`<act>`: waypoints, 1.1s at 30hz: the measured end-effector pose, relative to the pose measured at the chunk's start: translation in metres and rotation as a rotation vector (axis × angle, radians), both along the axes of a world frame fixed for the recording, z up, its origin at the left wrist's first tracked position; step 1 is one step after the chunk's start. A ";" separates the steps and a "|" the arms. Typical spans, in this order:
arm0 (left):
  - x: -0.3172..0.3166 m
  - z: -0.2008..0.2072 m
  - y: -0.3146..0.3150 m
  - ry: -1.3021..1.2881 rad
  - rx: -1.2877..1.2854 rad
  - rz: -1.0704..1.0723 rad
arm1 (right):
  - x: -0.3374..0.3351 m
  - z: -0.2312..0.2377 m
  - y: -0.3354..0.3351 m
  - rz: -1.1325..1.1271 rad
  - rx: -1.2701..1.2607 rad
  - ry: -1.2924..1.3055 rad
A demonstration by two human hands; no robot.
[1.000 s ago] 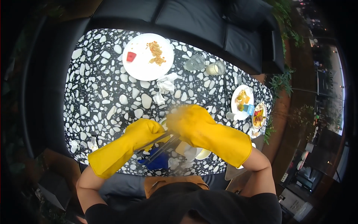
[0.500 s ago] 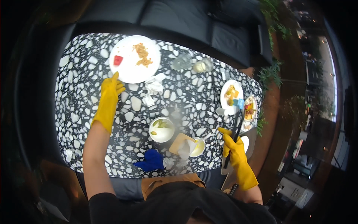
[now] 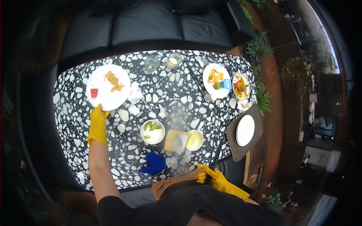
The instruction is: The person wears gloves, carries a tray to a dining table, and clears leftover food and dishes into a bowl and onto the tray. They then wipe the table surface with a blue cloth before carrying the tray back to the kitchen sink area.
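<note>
My left hand (image 3: 99, 118), in a yellow rubber glove, grips the near rim of a large white plate (image 3: 102, 77). On the plate lie brown food crumbs (image 3: 114, 82) and a small red piece (image 3: 94, 93). Close to my apron, my gloved right hand (image 3: 218, 180) is closed around a pair of long black chopsticks (image 3: 216, 156), which point up and away. Crumpled white napkins (image 3: 135, 94) lie beside the plate. Between my arms are a white bowl (image 3: 152, 141) with green slices, a small bowl (image 3: 200, 145) with yellow remains and a spoon, and a blue cloth (image 3: 154, 164).
Two glasses (image 3: 152, 64) stand toward the far edge. At the right are an oval white plate (image 3: 208, 81) with leftovers and a blue packet, a small dish (image 3: 241, 88) of food, and a brown tray (image 3: 234, 147) holding a white plate (image 3: 246, 130). A black sofa (image 3: 147, 26) borders the table.
My left fingers have closed on the plate's rim, where one finger pointed before. My right hand has drawn back toward my body with the chopsticks. The view has turned, showing the tray.
</note>
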State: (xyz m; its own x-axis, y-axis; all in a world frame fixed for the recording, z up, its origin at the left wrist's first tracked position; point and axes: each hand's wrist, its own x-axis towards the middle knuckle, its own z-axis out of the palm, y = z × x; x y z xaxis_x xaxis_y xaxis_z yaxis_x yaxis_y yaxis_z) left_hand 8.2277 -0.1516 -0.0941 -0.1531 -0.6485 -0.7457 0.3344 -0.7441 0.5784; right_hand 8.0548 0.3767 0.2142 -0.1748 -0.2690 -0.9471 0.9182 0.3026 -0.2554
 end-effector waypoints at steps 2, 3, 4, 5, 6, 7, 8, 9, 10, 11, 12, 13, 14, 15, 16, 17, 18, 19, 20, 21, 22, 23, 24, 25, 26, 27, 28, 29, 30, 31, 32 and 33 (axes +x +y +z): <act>0.018 -0.002 0.010 0.076 -0.103 -0.063 | -0.007 0.004 0.010 0.021 -0.023 -0.016; 0.014 -0.003 0.020 0.062 -0.150 -0.067 | -0.011 0.005 0.018 0.053 -0.025 -0.026; 0.019 -0.003 0.025 0.049 -0.179 -0.045 | -0.014 0.003 0.029 0.049 -0.104 0.016; 0.028 -0.008 0.024 0.040 -0.196 -0.026 | -0.014 -0.001 0.038 0.049 -0.121 0.045; 0.044 -0.015 0.020 0.024 -0.222 -0.003 | -0.017 -0.004 0.045 0.054 -0.147 0.068; 0.059 -0.018 0.018 -0.012 -0.310 -0.069 | -0.025 -0.006 0.051 0.035 -0.160 0.065; 0.080 -0.016 0.014 -0.057 -0.407 -0.120 | -0.036 -0.009 0.054 0.126 -0.187 0.078; 0.082 -0.005 0.019 -0.099 -0.457 -0.210 | -0.042 -0.011 0.058 0.205 -0.189 0.091; 0.089 0.014 0.023 -0.150 -0.520 -0.289 | -0.047 -0.009 0.063 0.168 -0.228 0.082; 0.098 0.039 0.026 -0.205 -0.593 -0.361 | -0.057 -0.008 0.064 0.191 -0.272 0.075; 0.039 0.067 0.059 0.013 -0.406 -0.194 | -0.064 -0.006 0.071 0.165 -0.251 0.098; 0.009 0.099 0.077 0.070 -0.448 -0.246 | -0.074 0.001 0.072 0.184 -0.163 0.142; -0.009 0.128 0.096 0.115 -0.503 -0.276 | -0.094 -0.001 0.083 0.177 -0.183 0.137; -0.029 0.158 0.115 0.102 -0.524 -0.276 | -0.114 -0.005 0.092 0.297 -0.213 0.185; -0.052 0.187 0.132 0.145 -0.513 -0.311 | -0.137 -0.008 0.098 0.416 -0.246 0.234; -0.072 0.213 0.150 0.178 -0.506 -0.338 | -0.162 0.007 0.084 0.566 -0.137 0.329; -0.096 0.233 0.170 0.177 -0.533 -0.397 | -0.184 0.023 0.074 0.698 -0.058 0.484; -0.125 0.245 0.198 0.192 -0.548 -0.433 | -0.211 0.034 0.067 0.746 0.027 0.524; -0.156 0.255 0.226 0.210 -0.561 -0.474 | -0.241 0.042 0.065 0.788 0.117 0.566; -0.191 0.261 0.254 0.236 -0.566 -0.517 | -0.277 0.047 0.066 0.856 0.073 0.587; -0.221 0.260 0.280 0.271 -0.509 -0.520 | -0.307 0.051 0.068 0.924 0.034 0.610; -0.237 0.243 0.295 0.274 -0.511 -0.550 | -0.327 0.015 0.085 1.146 -0.078 1.184; -0.277 0.242 0.325 0.257 -0.472 -0.567 | -0.349 -0.026 0.108 1.319 -0.164 1.763; -0.307 0.244 0.354 0.219 -0.442 -0.570 | -0.366 0.000 0.110 1.275 -0.235 1.830; -0.328 0.232 0.370 0.239 -0.400 -0.565 | -0.386 -0.001 0.114 1.306 -0.290 1.822; -0.347 0.220 0.384 0.237 -0.355 -0.569 | -0.400 0.014 0.113 1.321 -0.191 1.569; -0.375 0.214 0.401 0.247 -0.305 -0.581 | -0.417 0.030 0.117 1.321 -0.081 1.317; -0.398 0.210 0.418 0.204 -0.278 -0.610 | -0.436 0.024 0.126 1.310 -0.072 1.313; -0.425 0.208 0.433 0.168 -0.249 -0.646 | -0.456 0.011 0.138 1.369 -0.006 1.331; -0.438 0.204 0.439 0.203 -0.243 -0.642 | -0.471 -0.003 0.148 1.430 0.049 1.348; -0.454 0.198 0.444 0.238 -0.238 -0.637 | -0.489 -0.021 0.158 1.419 0.055 1.347; -0.465 0.196 0.450 0.193 -0.195 -0.675 | -0.502 -0.046 0.172 1.460 -0.042 1.495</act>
State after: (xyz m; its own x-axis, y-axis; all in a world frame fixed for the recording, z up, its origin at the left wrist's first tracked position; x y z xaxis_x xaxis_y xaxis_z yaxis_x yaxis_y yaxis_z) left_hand 7.7628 0.2989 0.1024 -0.6840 -0.4845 -0.5454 -0.0515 -0.7136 0.6986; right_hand 7.5523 0.5489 0.1682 -0.3124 -0.8995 -0.3055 -0.7987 0.4228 -0.4281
